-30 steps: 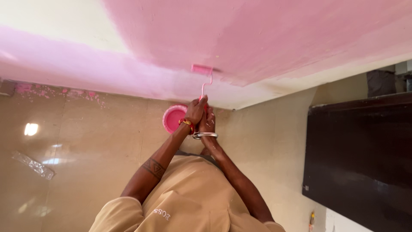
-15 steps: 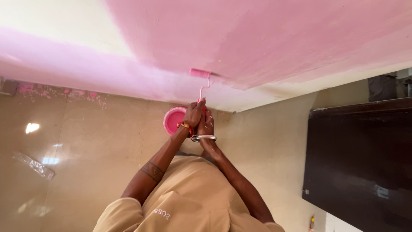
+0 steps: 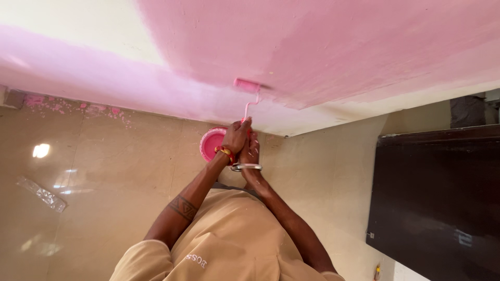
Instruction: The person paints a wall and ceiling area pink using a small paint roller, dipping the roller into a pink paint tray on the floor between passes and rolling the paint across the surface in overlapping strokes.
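Note:
Both of my hands are clasped on the handle of a small paint roller [image 3: 247, 85], whose pink sleeve presses against the pink-painted wall [image 3: 333, 41]. My left hand [image 3: 235, 136], with a red and yellow band at the wrist, grips higher on the handle. My right hand [image 3: 251, 152], wearing a silver bangle, wraps just below it. A round pink paint bucket [image 3: 211, 144] stands on the floor behind my hands, next to the wall's base.
The beige tiled floor [image 3: 104, 171] carries pink paint splatters [image 3: 78, 106] along the wall and a crumpled clear plastic strip [image 3: 41, 193]. A dark wooden panel [image 3: 437, 203] stands at the right. An unpainted cream patch [image 3: 67, 21] remains at the upper left of the wall.
The roller shifted slightly along the wall and back, with both hands following. The grip on the handle is the same.

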